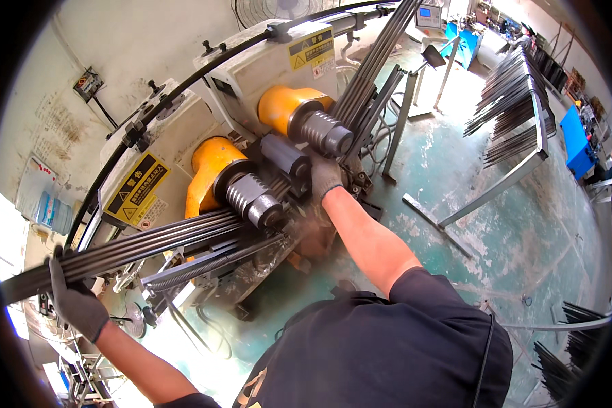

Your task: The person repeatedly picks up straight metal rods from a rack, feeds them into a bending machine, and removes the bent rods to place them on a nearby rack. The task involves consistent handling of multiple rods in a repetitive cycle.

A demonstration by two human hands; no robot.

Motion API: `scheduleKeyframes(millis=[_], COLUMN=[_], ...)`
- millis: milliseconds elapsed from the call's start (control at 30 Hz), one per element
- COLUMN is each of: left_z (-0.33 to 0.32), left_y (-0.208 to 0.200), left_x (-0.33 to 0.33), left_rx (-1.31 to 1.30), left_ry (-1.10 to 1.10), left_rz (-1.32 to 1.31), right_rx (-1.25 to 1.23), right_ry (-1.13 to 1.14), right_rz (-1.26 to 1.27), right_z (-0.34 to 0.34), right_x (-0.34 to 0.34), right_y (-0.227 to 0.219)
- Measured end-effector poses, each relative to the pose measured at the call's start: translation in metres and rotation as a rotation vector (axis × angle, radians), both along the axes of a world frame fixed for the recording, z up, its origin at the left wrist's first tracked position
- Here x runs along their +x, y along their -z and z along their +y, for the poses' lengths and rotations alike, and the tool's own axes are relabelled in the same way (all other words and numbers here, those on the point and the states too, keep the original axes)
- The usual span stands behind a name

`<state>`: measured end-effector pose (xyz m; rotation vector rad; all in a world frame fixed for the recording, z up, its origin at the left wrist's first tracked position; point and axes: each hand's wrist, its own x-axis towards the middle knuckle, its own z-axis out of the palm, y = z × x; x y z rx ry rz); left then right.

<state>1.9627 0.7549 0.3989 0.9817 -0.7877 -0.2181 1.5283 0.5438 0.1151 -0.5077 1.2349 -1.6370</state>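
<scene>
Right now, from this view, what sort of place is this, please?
Probably a metalworking workshop: a bundle of long dark bars extends alongside a white-bodied machine with orange housings, more dark rods rest on a grey rack at the right, and the green floor looks worn.

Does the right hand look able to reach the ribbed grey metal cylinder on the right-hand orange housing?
Probably yes: the grey-gloved right hand is close beside the ribbed grey metal cylinder, with nothing visible between them.
</scene>
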Motion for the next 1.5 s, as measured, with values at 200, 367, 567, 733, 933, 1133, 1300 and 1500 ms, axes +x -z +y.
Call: scheduleKeyframes(millis=[200, 367, 567, 733, 933, 1133, 1300, 1500], left_z=[-0.055, -0.100, -0.135, -0.138, -0.136, -0.138, -0.149, -0.144], left_y=[-0.032, -0.035, -0.048, -0.053, -0.055, -0.053, -0.046, -0.050], left_x=[-0.094, -0.138, -0.199, -0.223, -0.223, -0.220, -0.207, -0.217], left_rx=[0.125, 0.110, 0.205, 0.239, 0.230, 0.236, 0.226, 0.246], left_ry=[0.132, 0.200, 0.344, 0.354, 0.399, 0.383, 0.373, 0.372], left_rz=[-0.170, -0.546, -0.707, -0.682, -0.661, -0.667, -0.688, -0.678], right_rx=[-0.025, -0.022, -0.016, -0.004, 0.003, 0.014, 0.052, 0.022], right_ry=[-0.091, -0.091, -0.115, -0.148, -0.199, -0.175, -0.203, -0.161], right_rz=[0.099, 0.097, 0.078, 0.075, 0.031, 0.129, 0.114, 0.087], right_z=[0.012, 0.006, -0.003, -0.009, -0.022, -0.010, 0.016, 0.008], right_x=[-0.014, -0.020, -0.020, -0.025, -0.026, -0.024, -0.022, -0.026], right_y=[-0.026, -0.021, -0.007, 0.004, 0.026, 0.012, -0.028, -0.015])
